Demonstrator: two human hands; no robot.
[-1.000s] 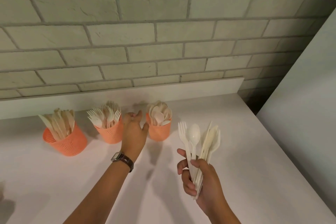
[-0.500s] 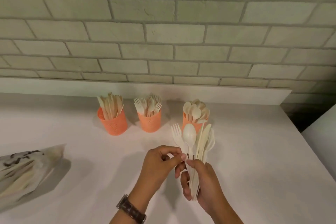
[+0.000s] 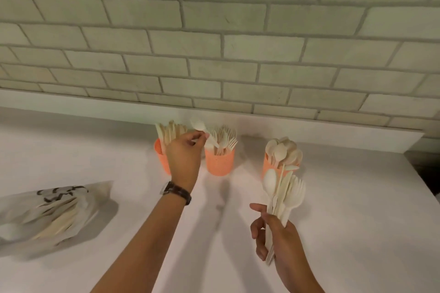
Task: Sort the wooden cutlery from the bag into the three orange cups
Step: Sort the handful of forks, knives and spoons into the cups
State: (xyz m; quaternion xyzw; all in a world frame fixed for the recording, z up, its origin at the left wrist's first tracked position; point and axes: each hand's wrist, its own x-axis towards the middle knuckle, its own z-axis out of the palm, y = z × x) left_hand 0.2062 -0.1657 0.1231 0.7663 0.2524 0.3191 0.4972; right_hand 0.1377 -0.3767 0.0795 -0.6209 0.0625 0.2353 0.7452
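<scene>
Nearest, the right hand (image 3: 278, 238) grips a fanned bundle (image 3: 284, 194) of pale wooden cutlery. On the left lies the bag (image 3: 47, 211), with more pieces inside. Farther off, the left hand (image 3: 184, 159) pinches one blurred, round-headed piece (image 3: 198, 124) between the knife cup (image 3: 159, 152) and the fork cup (image 3: 219, 163). The spoon cup (image 3: 267, 165) stands to the right.
</scene>
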